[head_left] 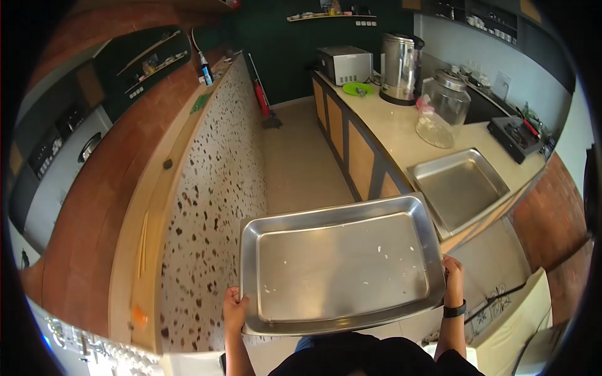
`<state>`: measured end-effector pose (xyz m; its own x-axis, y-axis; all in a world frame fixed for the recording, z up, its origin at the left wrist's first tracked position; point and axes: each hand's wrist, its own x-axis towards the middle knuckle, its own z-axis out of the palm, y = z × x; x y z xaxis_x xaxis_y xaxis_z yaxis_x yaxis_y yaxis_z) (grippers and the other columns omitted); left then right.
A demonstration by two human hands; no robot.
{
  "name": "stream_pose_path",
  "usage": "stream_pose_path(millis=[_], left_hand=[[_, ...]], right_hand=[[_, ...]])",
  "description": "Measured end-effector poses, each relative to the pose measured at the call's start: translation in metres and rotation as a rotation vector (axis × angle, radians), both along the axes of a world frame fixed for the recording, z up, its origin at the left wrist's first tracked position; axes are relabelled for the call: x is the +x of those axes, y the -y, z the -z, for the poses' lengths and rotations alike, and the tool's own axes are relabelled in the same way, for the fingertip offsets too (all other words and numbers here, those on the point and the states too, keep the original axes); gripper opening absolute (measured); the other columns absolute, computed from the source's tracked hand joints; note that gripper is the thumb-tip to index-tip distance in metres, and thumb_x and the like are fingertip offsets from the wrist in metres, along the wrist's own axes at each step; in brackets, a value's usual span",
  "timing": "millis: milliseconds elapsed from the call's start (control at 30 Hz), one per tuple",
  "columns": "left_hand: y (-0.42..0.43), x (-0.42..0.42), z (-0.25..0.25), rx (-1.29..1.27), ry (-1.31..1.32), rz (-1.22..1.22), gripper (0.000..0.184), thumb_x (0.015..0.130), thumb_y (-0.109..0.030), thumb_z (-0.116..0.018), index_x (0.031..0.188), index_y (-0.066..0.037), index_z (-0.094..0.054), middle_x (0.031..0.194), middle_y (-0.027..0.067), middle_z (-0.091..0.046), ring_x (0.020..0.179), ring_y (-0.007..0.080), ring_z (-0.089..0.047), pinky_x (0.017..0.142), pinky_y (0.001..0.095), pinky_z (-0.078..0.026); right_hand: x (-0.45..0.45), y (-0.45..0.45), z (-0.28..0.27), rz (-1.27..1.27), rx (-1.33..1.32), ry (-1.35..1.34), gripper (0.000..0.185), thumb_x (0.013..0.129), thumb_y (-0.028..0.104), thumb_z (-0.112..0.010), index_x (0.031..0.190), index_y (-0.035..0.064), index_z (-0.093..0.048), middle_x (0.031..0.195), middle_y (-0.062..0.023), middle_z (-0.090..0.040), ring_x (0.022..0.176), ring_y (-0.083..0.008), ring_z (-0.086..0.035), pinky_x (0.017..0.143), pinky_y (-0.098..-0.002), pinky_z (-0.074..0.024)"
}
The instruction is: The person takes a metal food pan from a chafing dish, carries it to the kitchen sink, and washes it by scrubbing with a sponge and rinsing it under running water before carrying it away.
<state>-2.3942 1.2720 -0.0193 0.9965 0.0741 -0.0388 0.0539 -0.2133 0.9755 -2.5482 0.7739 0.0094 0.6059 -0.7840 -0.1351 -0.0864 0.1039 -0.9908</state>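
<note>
A large rectangular steel tray (338, 269) is held level in front of my body, with a few small white crumbs scattered over its bottom. My left hand (234, 307) grips its left rim near the lower corner, thumb on the inner side. On the opposite short side, my right hand (453, 276) is closed around the rim; a dark band circles that wrist. Fingers beneath the edges are hidden. Beyond the right end, a second shallow steel tray (461, 188) lies on the counter.
The counter (401, 135) on the right bears a glass jar (448, 97), a steel urn (399, 66), a microwave (346, 64), a green plate (358, 89) and a stove (517, 138). A speckled half wall (213, 188) runs along the left. A broom (271, 119) stands at the aisle's far end.
</note>
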Motion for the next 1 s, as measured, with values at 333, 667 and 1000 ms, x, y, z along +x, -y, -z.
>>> stream_pose_path(millis=[333,667,1000], left_hand=[[0.021,0.297,0.022,-0.032,0.128,0.024,0.026,0.073,0.004,-0.055,0.093,-0.003,-0.041,0.072,0.0011,-0.053,0.062,0.0047,-0.047,0.056,0.0178,-0.037],[0.088,0.568,-0.011,0.032,-0.002,0.126,0.022,0.072,0.005,-0.055,0.089,-0.003,-0.042,0.071,0.0037,-0.056,0.061,0.0068,-0.050,0.055,0.0199,-0.040],[0.157,0.826,0.003,0.097,0.088,-0.004,0.027,0.068,0.005,-0.056,0.090,-0.003,-0.042,0.074,0.0062,-0.057,0.064,0.0098,-0.053,0.057,0.0220,-0.042]], right_hand=[[0.284,0.030,-0.003,-0.024,-0.146,-0.144,0.040,0.067,0.017,-0.055,0.095,-0.0107,-0.056,0.078,-0.0089,-0.058,0.075,-0.0152,-0.052,0.071,-0.0235,-0.0384],[0.517,0.076,0.029,0.107,0.032,0.025,0.022,0.070,0.015,-0.051,0.078,-0.0029,-0.060,0.062,0.0028,-0.050,0.056,-0.0067,-0.041,0.054,-0.0204,-0.0295],[0.840,0.181,0.039,-0.087,-0.017,-0.100,0.036,0.066,0.021,-0.052,0.088,-0.0074,-0.060,0.079,-0.0081,-0.059,0.079,-0.0170,-0.051,0.074,-0.0268,-0.0375]])
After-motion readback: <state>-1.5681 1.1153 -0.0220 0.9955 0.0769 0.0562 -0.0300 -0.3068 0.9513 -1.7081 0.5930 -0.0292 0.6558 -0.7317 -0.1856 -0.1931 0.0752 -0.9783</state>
